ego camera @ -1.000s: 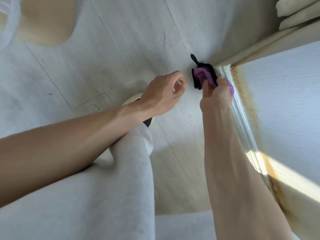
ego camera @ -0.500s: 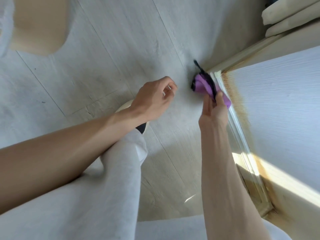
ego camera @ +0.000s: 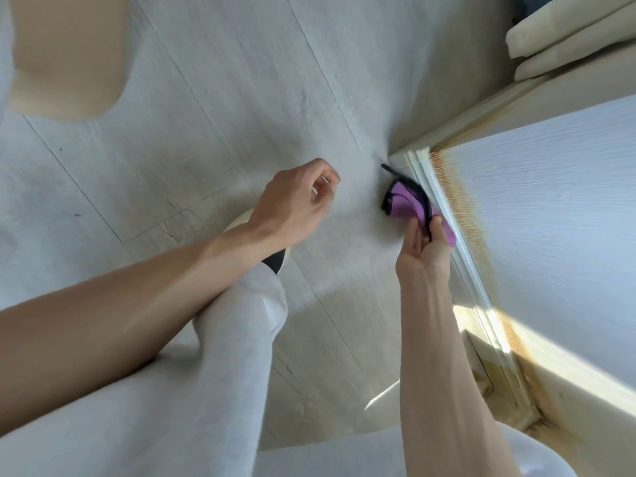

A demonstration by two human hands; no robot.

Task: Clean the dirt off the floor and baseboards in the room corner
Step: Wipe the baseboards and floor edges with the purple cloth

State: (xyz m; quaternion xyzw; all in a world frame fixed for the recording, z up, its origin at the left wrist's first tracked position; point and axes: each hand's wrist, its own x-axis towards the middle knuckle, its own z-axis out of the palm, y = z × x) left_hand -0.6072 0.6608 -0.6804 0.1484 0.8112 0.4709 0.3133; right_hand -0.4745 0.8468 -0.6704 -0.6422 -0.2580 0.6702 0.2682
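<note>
Purple cloth (ego camera: 409, 206) — right hand (ego camera: 425, 251) grip pinching it | touching baseboard (ego camera: 444, 208) edge

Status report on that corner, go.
Right hand grips purple cloth, pressed against white baseboard near the corner. Left hand loosely curled, holding nothing, above the floor. Brown staining along the baseboard edge. Nothing in the way.
</note>
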